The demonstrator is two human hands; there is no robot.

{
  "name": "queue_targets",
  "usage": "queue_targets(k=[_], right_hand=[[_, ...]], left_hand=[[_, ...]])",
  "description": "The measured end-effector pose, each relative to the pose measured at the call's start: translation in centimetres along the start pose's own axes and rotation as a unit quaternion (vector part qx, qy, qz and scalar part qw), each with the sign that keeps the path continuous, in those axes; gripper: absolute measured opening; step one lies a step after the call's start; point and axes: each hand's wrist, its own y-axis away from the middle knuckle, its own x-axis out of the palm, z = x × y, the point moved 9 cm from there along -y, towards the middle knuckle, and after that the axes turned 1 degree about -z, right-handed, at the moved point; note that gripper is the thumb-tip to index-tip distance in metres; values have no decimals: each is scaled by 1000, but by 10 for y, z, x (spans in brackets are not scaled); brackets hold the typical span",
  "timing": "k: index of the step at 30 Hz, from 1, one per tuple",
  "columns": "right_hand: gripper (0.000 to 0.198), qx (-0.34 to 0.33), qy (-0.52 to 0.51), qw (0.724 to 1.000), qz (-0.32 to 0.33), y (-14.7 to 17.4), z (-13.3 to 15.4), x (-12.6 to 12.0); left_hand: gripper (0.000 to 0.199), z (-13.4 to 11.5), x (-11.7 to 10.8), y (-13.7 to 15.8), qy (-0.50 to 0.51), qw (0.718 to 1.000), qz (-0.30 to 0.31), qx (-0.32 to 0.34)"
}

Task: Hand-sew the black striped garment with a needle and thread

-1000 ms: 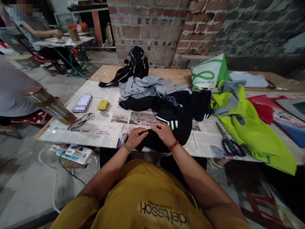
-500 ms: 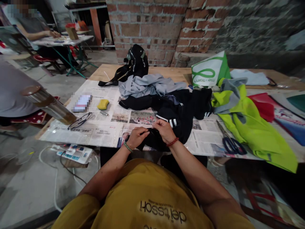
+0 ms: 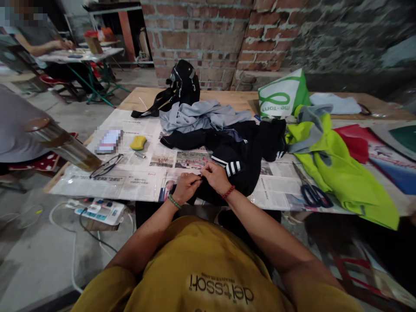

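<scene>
Leftward, one phone (image 3: 109, 141) lies with its screen blurred. In the near middle, the left hand (image 3: 186, 187) pinches, finger to thumb, one black garment (image 3: 250, 149), partly hidden behind both hands; the right hand (image 3: 216, 177) presses its fingertips together, on what is too small to tell. Near right, one pair of scissors (image 3: 306, 185).

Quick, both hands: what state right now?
Left hand: closed, pinching the black fabric garment with white stripes.
Right hand: closed in a pinch at that garment; anything held is too small to tell.
</scene>
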Motion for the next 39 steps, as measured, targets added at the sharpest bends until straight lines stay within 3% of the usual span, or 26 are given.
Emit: queue_targets(k=[6,12,18,24,30,34,39], right_hand=[[12,43,-79,995,-30,-4,-6,-5],[11,9,5,1000,-13,1,-6,4],[10,71,-136,985,-84,-18,-5,-26],[13,56,-154,987,-7,-11,10,-14],[23,128,-277,949,83,-16,16,-10],[17,118,-321,939,38,-26,28,-33],[17,61,-244,968,13,-29,45,-55]], left_hand=[[12,3,-4,-1,-3,1000,-26,-9],[13,6,-2,0,-11,1000,-6,-18],[13,3,1,2,-5,1000,12,-15],[14,10,-2,-2,46,997,9,-54],[15,18,0,-2,87,991,28,-101],[15,20,0,-1,98,988,25,-117],[16,22,-1,-1,110,987,20,-120]])
